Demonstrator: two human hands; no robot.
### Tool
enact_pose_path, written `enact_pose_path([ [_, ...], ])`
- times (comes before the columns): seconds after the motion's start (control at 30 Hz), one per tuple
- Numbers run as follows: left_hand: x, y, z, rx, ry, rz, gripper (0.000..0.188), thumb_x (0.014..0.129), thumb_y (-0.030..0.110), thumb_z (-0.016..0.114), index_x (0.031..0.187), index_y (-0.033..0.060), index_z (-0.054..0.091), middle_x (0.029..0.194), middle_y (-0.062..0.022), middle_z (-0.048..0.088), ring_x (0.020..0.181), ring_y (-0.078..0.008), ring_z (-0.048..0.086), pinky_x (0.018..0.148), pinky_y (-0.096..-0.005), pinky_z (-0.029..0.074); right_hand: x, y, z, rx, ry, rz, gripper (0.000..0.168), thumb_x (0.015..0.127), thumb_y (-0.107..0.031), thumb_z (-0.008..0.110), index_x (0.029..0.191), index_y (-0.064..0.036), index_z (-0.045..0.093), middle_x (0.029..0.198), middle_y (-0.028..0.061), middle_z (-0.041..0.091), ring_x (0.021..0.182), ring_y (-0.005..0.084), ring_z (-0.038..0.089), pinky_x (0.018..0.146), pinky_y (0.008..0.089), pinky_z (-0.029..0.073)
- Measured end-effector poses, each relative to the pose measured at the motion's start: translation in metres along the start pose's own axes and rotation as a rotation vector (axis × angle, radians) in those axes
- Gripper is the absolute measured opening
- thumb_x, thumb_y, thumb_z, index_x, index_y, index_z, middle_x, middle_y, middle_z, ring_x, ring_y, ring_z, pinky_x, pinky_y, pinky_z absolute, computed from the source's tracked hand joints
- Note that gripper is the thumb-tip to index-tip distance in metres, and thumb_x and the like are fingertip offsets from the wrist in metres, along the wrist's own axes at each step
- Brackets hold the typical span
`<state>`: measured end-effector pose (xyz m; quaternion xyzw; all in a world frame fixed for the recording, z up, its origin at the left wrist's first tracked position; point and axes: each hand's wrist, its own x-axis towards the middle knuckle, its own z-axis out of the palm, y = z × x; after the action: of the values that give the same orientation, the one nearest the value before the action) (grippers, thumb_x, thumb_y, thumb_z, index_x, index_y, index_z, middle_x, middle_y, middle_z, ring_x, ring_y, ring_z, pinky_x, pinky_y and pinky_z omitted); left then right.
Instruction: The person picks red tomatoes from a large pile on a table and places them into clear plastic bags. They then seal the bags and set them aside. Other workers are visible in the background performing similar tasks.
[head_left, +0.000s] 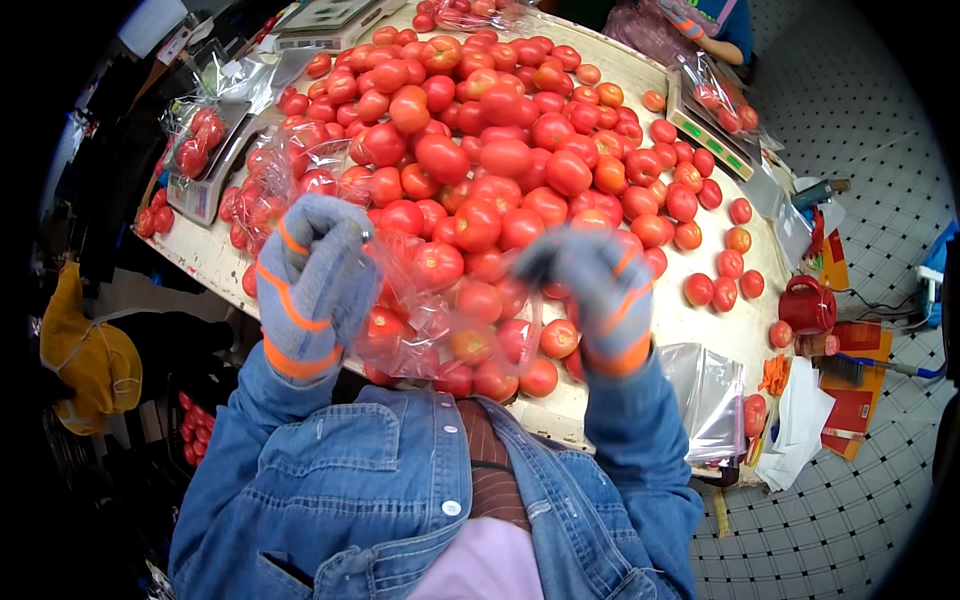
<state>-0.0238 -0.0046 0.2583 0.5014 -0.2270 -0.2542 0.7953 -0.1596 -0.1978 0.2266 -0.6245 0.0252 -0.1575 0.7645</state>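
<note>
Both my hands wear grey knit gloves with orange bands. My left hand (319, 281) is closed on the edge of a clear plastic bag (409, 330). The thin film spreads to the right, low in front of my chest, over red tomatoes; whether any lie inside it is hard to tell. My right hand (600, 289) is blurred, fingers bent, just beyond the bag's right side. Whether it grips the film is unclear. A large heap of tomatoes (502, 157) rises behind both hands on the pale table (682, 322).
Scales stand at the left (199, 195), back (334, 30) and right (709, 139), the left and right ones bearing bagged tomatoes. Flat plastic bags (701, 397) lie at my right. Beyond them are a red mug (808, 306) and a brush (844, 367). Another person (667, 30) stands at the far side.
</note>
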Motion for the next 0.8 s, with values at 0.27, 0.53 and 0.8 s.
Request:
enact_pose_path([
  [0.27,0.013,0.011,0.012,0.098,0.007,-0.030,0.004,0.086,0.005,0.051,0.084,0.0021,0.052,0.052,0.0011,0.043,0.034,-0.0038,0.033,0.032,-0.0193,0.022,0.081,0.162,-0.032,-1.544,-0.184,-0.061,0.058,0.060,-0.016,0.068,0.116,-0.016,0.051,0.123,0.0152,0.043,0.112,0.0352,0.043,0.091,0.0398,0.041],
  [0.53,0.022,0.022,0.007,0.383,-0.099,-0.077,0.005,0.083,0.005,0.055,0.085,0.0010,0.055,0.063,0.0002,0.052,0.047,-0.0022,0.043,0.041,-0.0162,0.031,0.051,0.035,-0.013,0.023,0.339,0.007,0.067,0.061,-0.024,0.076,0.117,-0.005,0.046,0.112,0.0155,0.050,0.100,0.0279,0.055,0.083,0.0352,0.049],
  [0.8,0.014,0.014,0.023,0.405,-0.267,-0.051,0.005,0.080,0.004,0.056,0.084,0.0019,0.056,0.065,0.0019,0.051,0.052,-0.0020,0.043,0.047,-0.0169,0.031,-0.030,0.015,0.069,0.244,-0.036,0.203,0.053,0.083,-0.012,0.056,0.130,-0.003,0.033,0.126,0.0174,0.042,0.104,0.0263,0.053,0.086,0.0353,0.046],
])
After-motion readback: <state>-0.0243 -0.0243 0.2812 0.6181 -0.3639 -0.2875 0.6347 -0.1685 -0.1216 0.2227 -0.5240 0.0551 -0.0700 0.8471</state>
